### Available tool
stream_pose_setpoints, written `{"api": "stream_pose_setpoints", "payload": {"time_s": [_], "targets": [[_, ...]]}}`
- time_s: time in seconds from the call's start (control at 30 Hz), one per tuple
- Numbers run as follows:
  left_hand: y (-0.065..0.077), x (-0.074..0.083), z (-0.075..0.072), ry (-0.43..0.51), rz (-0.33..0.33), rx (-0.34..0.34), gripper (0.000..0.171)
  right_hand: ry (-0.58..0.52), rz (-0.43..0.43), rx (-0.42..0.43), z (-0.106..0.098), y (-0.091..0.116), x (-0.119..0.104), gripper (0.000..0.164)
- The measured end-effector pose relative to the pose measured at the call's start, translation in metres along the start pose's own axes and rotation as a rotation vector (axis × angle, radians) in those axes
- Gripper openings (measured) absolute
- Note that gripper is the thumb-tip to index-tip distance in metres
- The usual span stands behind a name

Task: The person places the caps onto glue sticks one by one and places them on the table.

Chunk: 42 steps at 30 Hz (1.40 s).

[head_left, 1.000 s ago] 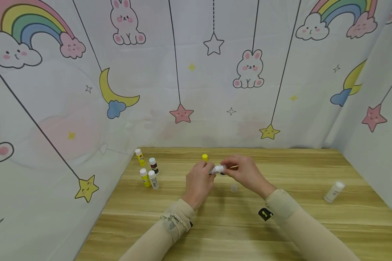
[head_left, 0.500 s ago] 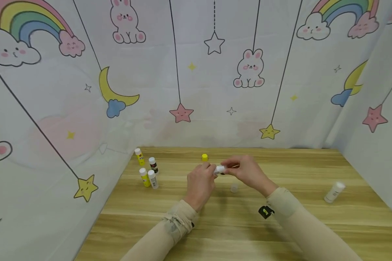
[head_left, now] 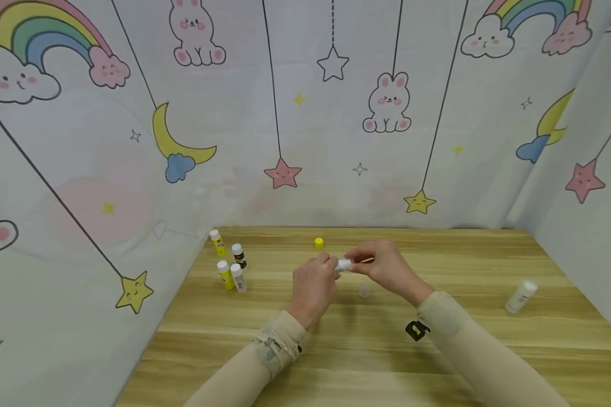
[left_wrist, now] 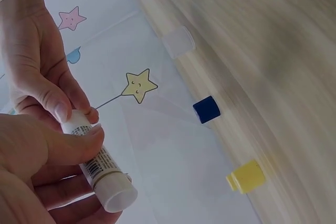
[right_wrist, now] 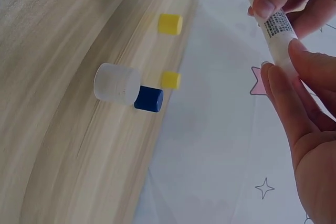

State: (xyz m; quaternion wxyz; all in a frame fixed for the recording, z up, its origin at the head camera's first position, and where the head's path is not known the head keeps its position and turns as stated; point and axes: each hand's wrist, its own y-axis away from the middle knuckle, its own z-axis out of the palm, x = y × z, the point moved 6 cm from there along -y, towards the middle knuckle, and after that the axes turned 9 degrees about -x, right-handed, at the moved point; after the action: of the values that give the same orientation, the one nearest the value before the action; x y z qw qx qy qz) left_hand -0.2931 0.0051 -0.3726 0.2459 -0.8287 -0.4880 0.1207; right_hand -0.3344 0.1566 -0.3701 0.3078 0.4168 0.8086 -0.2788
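Both hands hold one white glue stick (head_left: 343, 265) over the back half of the table. My left hand (head_left: 313, 288) grips it round the printed label, thumb across the tube in the left wrist view. At the other end, my right hand (head_left: 387, 271) pinches the white tip between thumb and fingers, as the right wrist view shows. Loose caps lie beneath: a translucent cap (right_wrist: 116, 83), a dark blue cap (right_wrist: 149, 99) and two yellow ones, the nearer yellow cap (right_wrist: 170, 24) and a farther yellow cap (right_wrist: 170, 80).
Several glue sticks stand at the table's left, among them a yellow glue stick (head_left: 226, 275) and a dark-labelled glue stick (head_left: 239, 256). Another white glue stick (head_left: 521, 297) stands at the right. A patterned curtain (head_left: 336, 192) borders the wooden table (head_left: 336, 362).
My left hand has shifted slightly right, closer to the right hand, and less of the glue stick shows between them. The right hand keeps its pinch on the tip.
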Motion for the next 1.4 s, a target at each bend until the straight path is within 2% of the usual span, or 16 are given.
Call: {"api": "stream_pose_setpoints", "payload": {"time_s": [0.37,0.57,0.93,1.4], "targets": [[0.004,-0.001,0.001,0.066,-0.021,-0.012,0.017,-0.013,-0.002,-0.005,0.000,0.006,-0.001,0.022],[0.006,-0.002,0.001,0.105,-0.029,-0.013,0.026,-0.027,0.015,-0.002,0.000,0.007,0.002,0.023],[0.009,-0.009,0.000,0.100,-0.064,-0.047,0.042,-0.046,0.039,0.009,-0.007,0.009,0.005,0.025],[0.012,-0.024,-0.004,0.104,-0.123,-0.071,0.039,-0.024,0.075,0.015,-0.014,0.020,0.019,0.020]]}}
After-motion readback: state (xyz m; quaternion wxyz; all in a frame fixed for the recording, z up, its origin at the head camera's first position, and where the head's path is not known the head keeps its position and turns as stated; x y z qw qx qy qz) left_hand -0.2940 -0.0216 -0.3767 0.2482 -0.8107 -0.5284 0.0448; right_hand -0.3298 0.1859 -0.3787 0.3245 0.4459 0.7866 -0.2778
